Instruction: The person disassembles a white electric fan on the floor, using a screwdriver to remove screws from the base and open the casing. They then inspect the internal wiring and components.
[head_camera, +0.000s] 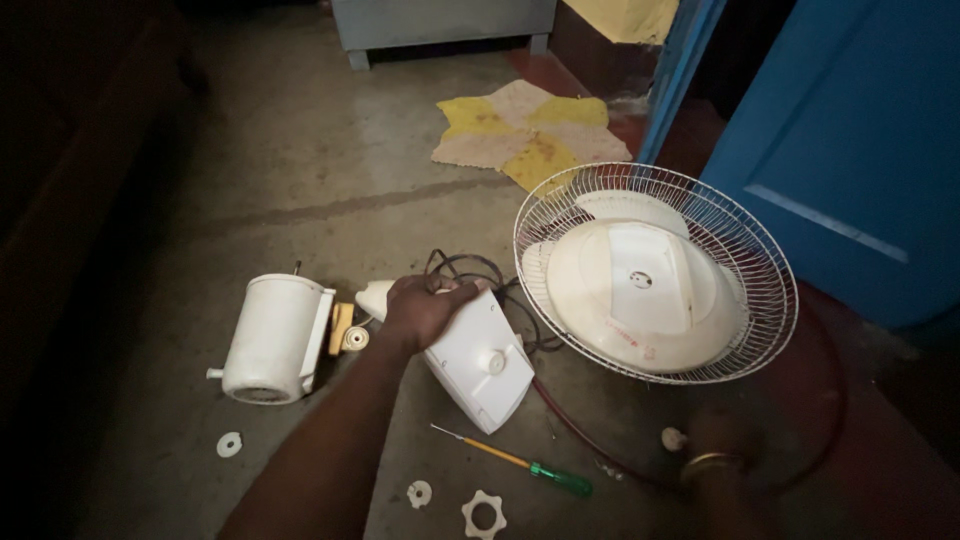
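My left hand (425, 308) grips the upper end of a white fan body piece (482, 365) lying on the concrete floor. To its left lies a white cylindrical motor housing (270, 340). My right hand (716, 432), with a bangle on the wrist, rests low on the floor in shadow beside a small white knob (673, 438); its fingers are too dark to read. A round wire fan guard (760, 250) holding a white round plate (630, 290) lies to the right. A screwdriver with a green handle (520, 464) sits in front of the body piece.
A black cord (478, 268) coils behind my left hand and a reddish cord (580, 430) runs towards my right hand. Small white rings (229, 444) and a toothed nut (483, 515) lie near me. Patchwork mat (525, 130), blue door (850, 150) and grey cabinet (440, 20) stand beyond.
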